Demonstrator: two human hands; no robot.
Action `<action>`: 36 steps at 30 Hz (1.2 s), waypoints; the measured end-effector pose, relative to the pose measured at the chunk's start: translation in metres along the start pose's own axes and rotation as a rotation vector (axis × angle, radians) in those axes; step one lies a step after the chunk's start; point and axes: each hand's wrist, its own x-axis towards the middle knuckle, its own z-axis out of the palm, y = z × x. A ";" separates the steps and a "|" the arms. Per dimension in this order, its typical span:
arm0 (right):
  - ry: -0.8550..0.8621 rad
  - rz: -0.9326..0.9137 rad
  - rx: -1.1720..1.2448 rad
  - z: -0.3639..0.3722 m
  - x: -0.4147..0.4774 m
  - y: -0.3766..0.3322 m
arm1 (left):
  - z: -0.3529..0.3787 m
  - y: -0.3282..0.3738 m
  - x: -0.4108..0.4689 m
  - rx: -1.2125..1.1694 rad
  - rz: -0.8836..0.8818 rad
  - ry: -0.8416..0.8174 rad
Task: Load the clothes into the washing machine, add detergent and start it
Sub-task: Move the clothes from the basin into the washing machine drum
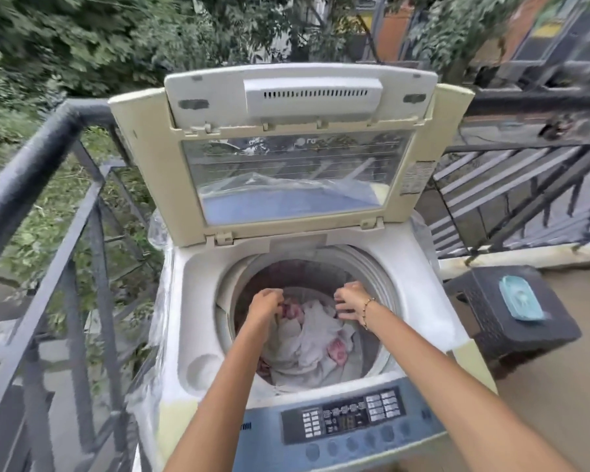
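clothes sit in washing machine drum. our l hand pinches cloth; r hand curled on cloth, grip unclear. we shd spread load evenly, keep below rim.

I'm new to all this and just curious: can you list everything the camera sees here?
washing machine: one, cream-white, centre, lid up
control panel: one, blue, machine's near edge
clothes: pile, white and pink, in drum
stool: one, dark, right of machine
dish: one, light blue, on stool
railing: dark metal, left and behind
trees: green, beyond railing
bracelet: one, beaded, right wrist
left grip: one, pinching clothes
right grip: one, over clothes, hold unclear
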 end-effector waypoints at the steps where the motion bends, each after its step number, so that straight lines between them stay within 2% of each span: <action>1: -0.022 0.000 0.003 -0.001 -0.001 0.002 | 0.002 0.001 -0.003 -0.013 0.001 -0.013; 4: -0.091 0.000 0.042 -0.010 -0.007 0.006 | 0.010 0.004 -0.014 -0.042 0.007 -0.029; 9: -0.078 -0.077 -0.014 -0.028 -0.015 0.017 | 0.032 0.002 -0.027 -0.081 0.042 -0.015; 15: -0.004 -0.309 -0.169 -0.064 -0.022 0.024 | 0.073 -0.006 -0.053 -0.057 0.165 0.056; 22: 0.030 -0.553 -0.063 -0.162 -0.048 0.034 | 0.172 0.007 -0.110 -0.185 0.342 0.048; 25: 0.007 -0.563 -0.002 -0.214 -0.051 0.044 | 0.229 0.006 -0.138 -0.293 0.377 0.023; 30: 0.026 -0.540 0.029 -0.300 -0.041 0.078 | 0.316 -0.008 -0.170 -0.330 0.409 0.012; 36: 0.046 -0.458 0.051 -0.380 -0.028 0.113 | 0.391 -0.025 -0.186 -0.252 0.382 0.009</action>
